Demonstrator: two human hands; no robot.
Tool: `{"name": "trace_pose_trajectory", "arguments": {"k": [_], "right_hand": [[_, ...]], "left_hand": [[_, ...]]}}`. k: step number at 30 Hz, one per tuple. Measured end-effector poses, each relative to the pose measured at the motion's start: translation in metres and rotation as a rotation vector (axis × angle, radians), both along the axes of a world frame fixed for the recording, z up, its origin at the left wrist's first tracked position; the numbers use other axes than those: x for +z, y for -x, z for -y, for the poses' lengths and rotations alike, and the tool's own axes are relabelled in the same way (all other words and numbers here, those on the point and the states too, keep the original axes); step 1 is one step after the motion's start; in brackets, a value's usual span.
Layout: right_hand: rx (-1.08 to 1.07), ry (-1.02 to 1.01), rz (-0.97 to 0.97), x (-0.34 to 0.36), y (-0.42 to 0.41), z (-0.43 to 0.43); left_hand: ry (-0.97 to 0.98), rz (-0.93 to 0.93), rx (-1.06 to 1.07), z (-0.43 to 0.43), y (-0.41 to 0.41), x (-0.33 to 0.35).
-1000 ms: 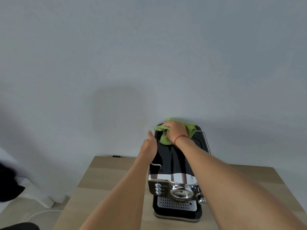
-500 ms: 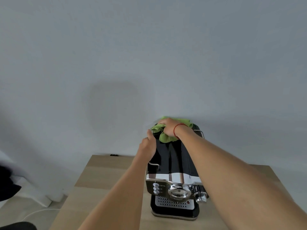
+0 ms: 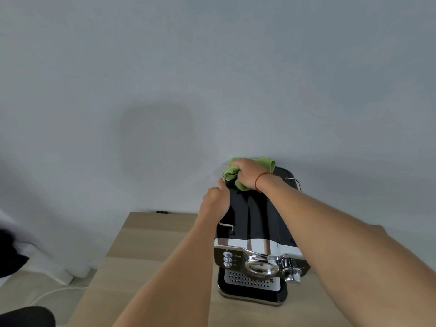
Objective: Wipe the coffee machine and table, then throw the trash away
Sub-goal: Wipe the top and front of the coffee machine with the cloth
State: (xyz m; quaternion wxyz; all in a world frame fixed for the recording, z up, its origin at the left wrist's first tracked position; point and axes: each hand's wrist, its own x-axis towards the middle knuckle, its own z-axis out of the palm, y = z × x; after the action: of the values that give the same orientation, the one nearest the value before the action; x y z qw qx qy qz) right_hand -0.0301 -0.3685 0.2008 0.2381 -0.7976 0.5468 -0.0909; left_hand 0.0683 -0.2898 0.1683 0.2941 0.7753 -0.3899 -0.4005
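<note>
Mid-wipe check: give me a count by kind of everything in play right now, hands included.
Coffee machine: 1
Green cloth: 1
Table: 1
Hands: 2, left hand and right hand
Total: 5

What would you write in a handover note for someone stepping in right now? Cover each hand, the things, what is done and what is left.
Right hand grips the green cloth, pressed on the rear left corner of the coffee machine top.
Left hand braces the machine's left side, thumb up; its fingers are hidden.
The coffee machine stands on the wooden table, close to the wall.
Done: wiping of the machine's top is under way.
Left: the rest of the machine, the table, then the trash, which is not in view.
</note>
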Motion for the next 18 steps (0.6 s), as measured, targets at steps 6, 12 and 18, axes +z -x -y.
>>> {"name": "trace_pose_trajectory", "arguments": {"k": [6,12,18], "right_hand": [[-0.198,0.16,0.221,-0.016,0.03,-0.019],[-0.13,0.116,0.167,-0.024,0.032,-0.051],[-0.013,0.125,0.01,-0.018,0.033,-0.07]], "left_hand": [[0.003,0.091,-0.035,0.001,0.003,0.002],[0.001,0.089,-0.022,-0.004,0.008,0.008],[0.006,0.042,0.004,-0.008,0.007,0.007]]}}
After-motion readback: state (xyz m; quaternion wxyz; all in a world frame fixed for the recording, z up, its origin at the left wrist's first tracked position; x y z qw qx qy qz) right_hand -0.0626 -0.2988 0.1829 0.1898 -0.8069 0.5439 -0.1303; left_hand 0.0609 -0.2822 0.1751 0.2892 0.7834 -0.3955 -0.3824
